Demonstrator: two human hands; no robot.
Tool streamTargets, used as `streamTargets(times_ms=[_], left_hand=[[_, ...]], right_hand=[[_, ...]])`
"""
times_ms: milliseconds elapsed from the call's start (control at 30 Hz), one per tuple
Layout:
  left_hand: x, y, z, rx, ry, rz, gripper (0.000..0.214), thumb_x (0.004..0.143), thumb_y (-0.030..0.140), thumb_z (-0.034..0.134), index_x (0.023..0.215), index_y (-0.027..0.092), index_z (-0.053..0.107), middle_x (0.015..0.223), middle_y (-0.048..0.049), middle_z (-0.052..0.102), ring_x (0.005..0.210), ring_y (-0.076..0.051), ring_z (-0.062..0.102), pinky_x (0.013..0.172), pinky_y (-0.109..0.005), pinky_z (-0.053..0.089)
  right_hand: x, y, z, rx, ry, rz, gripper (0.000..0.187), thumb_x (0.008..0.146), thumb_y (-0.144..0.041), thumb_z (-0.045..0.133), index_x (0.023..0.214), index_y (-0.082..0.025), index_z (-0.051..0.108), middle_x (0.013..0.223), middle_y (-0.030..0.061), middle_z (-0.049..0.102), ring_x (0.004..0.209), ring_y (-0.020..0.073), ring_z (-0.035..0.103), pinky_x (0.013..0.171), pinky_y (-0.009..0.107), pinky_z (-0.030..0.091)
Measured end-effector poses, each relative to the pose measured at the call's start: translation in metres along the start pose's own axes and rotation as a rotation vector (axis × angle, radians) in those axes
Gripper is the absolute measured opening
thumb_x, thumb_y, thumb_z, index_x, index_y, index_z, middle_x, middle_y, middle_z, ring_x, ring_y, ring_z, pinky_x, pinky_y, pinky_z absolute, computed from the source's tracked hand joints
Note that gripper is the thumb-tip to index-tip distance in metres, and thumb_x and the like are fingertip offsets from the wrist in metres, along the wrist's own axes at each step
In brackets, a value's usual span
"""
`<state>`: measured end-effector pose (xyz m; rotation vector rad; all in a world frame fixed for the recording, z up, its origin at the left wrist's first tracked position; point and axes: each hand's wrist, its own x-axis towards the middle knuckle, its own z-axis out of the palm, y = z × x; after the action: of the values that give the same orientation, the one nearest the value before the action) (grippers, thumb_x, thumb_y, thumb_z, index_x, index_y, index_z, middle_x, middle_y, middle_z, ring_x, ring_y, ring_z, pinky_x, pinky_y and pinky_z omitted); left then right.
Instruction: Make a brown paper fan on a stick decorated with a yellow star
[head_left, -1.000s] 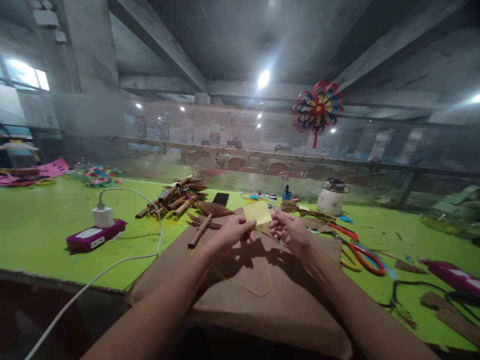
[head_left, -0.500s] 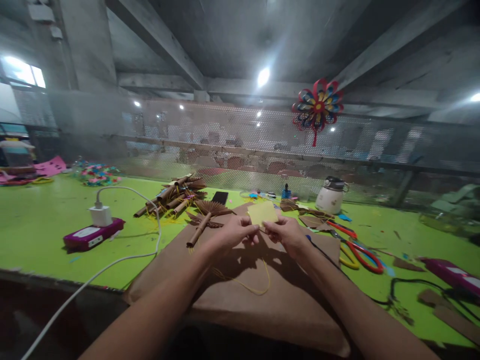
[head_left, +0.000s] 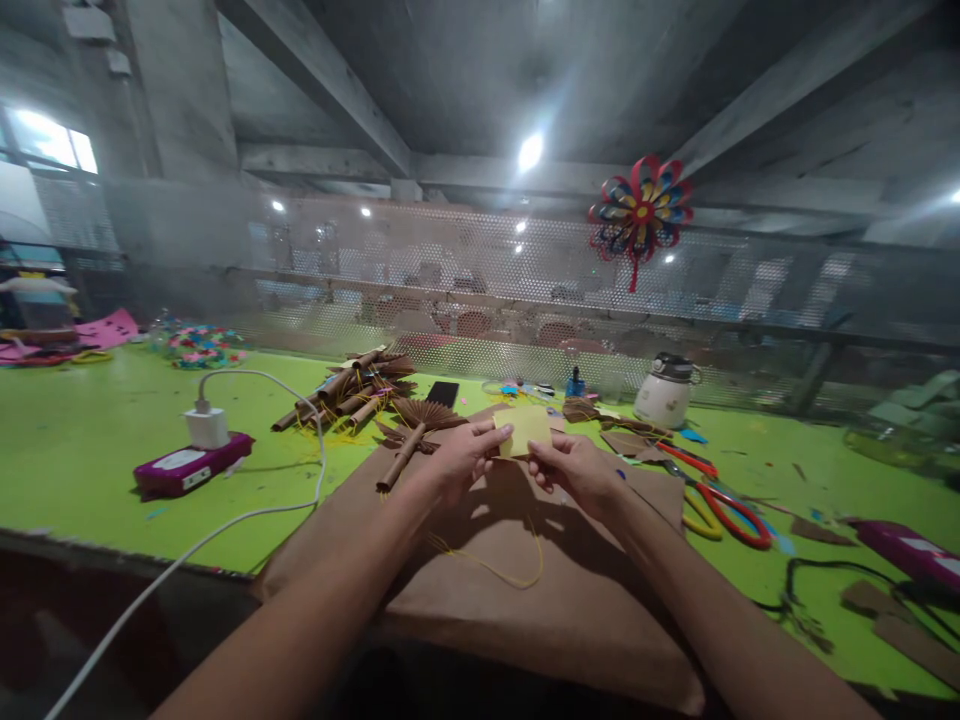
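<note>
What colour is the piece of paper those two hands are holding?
The paper is light yellow; it shows best in the head view.

**Bare forearms (head_left: 322,585), bare hands (head_left: 574,465)**

Both forearms look broad at the lower edge of view and taper to slimmer wrists (head_left: 425,497), uncovered throughout. The fingers (head_left: 546,454) are uncovered too, though finer detail is too blurred to judge.

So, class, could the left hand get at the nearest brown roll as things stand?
Probably yes: nothing visible blocks the brown roll, close beside the left hand, though the hand, gripping yellow paper, may need freeing first.
</note>
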<state>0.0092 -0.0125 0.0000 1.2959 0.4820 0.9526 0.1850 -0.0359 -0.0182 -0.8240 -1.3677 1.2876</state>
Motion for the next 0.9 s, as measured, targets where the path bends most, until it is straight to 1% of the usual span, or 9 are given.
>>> streamTargets(times_ms=[167,300,400,500,633,700,767,833,900], left_hand=[[0.004,0.002,-0.003,-0.151,0.009,-0.066,0.052,0.081,0.057,0.049,0.099,0.011,0.066,0.089,-0.0135,0.069,0.083,-0.02,0.063,0.07,-0.029,0.047],[0.005,0.0,-0.003,-0.091,0.038,-0.08,0.037,0.078,0.041,0.06,0.1,0.011,0.066,0.083,-0.0104,0.07,0.07,-0.016,0.062,0.065,-0.026,0.047],[0.003,-0.001,-0.002,0.002,0.067,-0.049,0.034,0.074,0.032,0.067,0.101,0.011,0.066,0.082,-0.0092,0.07,0.065,-0.012,0.06,0.06,-0.022,0.044],[0.002,0.001,-0.001,0.034,0.135,-0.012,0.036,0.071,0.03,0.069,0.102,0.011,0.067,0.082,-0.009,0.069,0.063,-0.011,0.058,0.057,-0.02,0.043],[0.002,0.0,-0.003,0.095,0.138,0.01,0.032,0.071,0.031,0.067,0.096,0.011,0.069,0.08,-0.0094,0.068,0.061,-0.012,0.056,0.055,-0.022,0.043],[0.004,-0.003,-0.005,0.144,0.134,-0.012,0.027,0.071,0.03,0.067,0.089,0.01,0.07,0.077,-0.0089,0.068,0.061,-0.012,0.055,0.055,-0.022,0.042],[0.005,-0.007,-0.007,0.185,0.139,-0.057,0.023,0.069,0.029,0.068,0.082,0.01,0.071,0.072,-0.0082,0.067,0.059,-0.011,0.054,0.054,-0.022,0.042],[0.006,-0.008,-0.008,0.207,0.148,-0.099,0.021,0.068,0.029,0.068,0.078,0.011,0.07,0.067,-0.0069,0.065,0.054,-0.01,0.052,0.051,-0.022,0.041],[0.006,-0.008,-0.008,0.212,0.146,-0.133,0.018,0.068,0.027,0.066,0.075,0.011,0.069,0.062,-0.0054,0.063,0.052,-0.01,0.05,0.049,-0.022,0.041]], right_hand=[[-0.003,-0.003,0.001,-0.041,-0.013,0.005,0.037,0.064,-0.047,0.075,0.064,-0.012,0.062,0.055,0.0007,0.06,0.044,0.0076,0.05,0.043,0.021,0.038],[-0.005,-0.003,0.002,-0.094,-0.067,0.013,0.037,0.065,-0.048,0.073,0.065,-0.012,0.062,0.057,0.0013,0.06,0.046,0.0086,0.05,0.045,0.023,0.039],[-0.004,-0.002,0.001,-0.075,-0.072,-0.022,0.036,0.068,-0.048,0.072,0.068,-0.013,0.062,0.061,0.0022,0.061,0.05,0.01,0.052,0.049,0.024,0.04],[-0.001,-0.004,-0.003,0.043,0.031,-0.075,0.038,0.071,-0.051,0.068,0.08,-0.015,0.064,0.066,0.0023,0.062,0.055,0.0115,0.055,0.052,0.025,0.043],[0.003,-0.006,-0.009,0.11,0.16,-0.14,0.044,0.072,-0.057,0.064,0.092,-0.018,0.065,0.068,0.0024,0.063,0.056,0.0121,0.055,0.053,0.025,0.044],[0.003,-0.007,-0.01,0.033,0.177,-0.174,0.048,0.074,-0.062,0.058,0.089,-0.018,0.067,0.071,0.0044,0.064,0.06,0.0141,0.057,0.057,0.027,0.045],[0.001,-0.009,-0.01,-0.146,0.194,-0.237,0.047,0.076,-0.062,0.055,0.089,-0.019,0.069,0.083,0.0072,0.066,0.072,0.0172,0.059,0.065,0.03,0.047],[-0.003,-0.013,-0.008,-0.364,0.197,-0.317,0.04,0.076,-0.055,0.059,0.094,-0.02,0.069,0.099,0.0082,0.065,0.085,0.0198,0.058,0.074,0.032,0.046],[-0.006,-0.017,-0.006,-0.548,0.175,-0.367,0.035,0.073,-0.046,0.066,0.098,-0.022,0.069,0.104,0.0076,0.063,0.091,0.0213,0.056,0.076,0.033,0.044]])
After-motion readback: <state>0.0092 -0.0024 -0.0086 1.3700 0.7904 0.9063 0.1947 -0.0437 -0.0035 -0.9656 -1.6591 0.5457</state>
